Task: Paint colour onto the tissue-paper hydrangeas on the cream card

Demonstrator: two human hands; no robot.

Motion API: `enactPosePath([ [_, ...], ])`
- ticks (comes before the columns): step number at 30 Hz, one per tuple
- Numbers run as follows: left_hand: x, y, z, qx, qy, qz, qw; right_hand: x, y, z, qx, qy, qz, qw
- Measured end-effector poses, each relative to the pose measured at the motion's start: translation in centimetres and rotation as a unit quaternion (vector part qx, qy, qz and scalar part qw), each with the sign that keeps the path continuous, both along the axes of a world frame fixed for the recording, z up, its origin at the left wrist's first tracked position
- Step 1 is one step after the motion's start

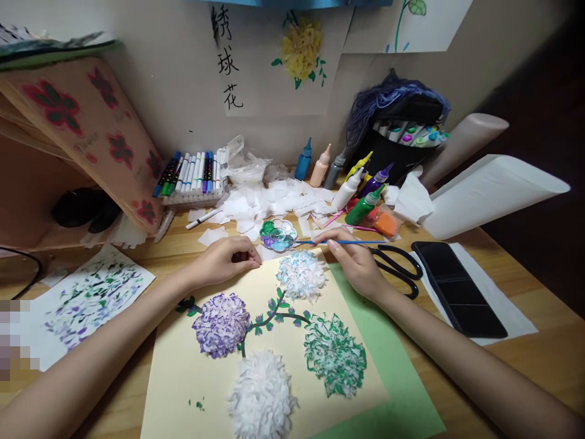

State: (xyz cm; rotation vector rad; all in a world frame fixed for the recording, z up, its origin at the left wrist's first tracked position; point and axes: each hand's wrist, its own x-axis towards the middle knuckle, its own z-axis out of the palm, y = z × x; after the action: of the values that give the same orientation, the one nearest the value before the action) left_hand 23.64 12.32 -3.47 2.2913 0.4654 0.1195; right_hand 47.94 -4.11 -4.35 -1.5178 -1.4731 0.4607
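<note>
Brush in R hand, tip unclear

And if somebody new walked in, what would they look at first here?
Probably the four puffy flowers on the pale yellow sheet: the purple one on the left, the green one on the right, the blue-tipped one at the top and the white one at the bottom. Next, the thin blue brush in the right hand, its tip beside the paint palette just beyond the sheet.

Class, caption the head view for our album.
Right hand holds a blue brush at the paint palette; four ruffled flowers adorn the cream sheet.
</note>
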Motion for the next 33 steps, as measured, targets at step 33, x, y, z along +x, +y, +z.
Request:
enactPosePath([
  [33,-0.2,-7.2,3.9,0.188,0.055,-0.111,0.974,0.1,-5.8,-1.1,0.077,0.156,-0.094,0.98],
])
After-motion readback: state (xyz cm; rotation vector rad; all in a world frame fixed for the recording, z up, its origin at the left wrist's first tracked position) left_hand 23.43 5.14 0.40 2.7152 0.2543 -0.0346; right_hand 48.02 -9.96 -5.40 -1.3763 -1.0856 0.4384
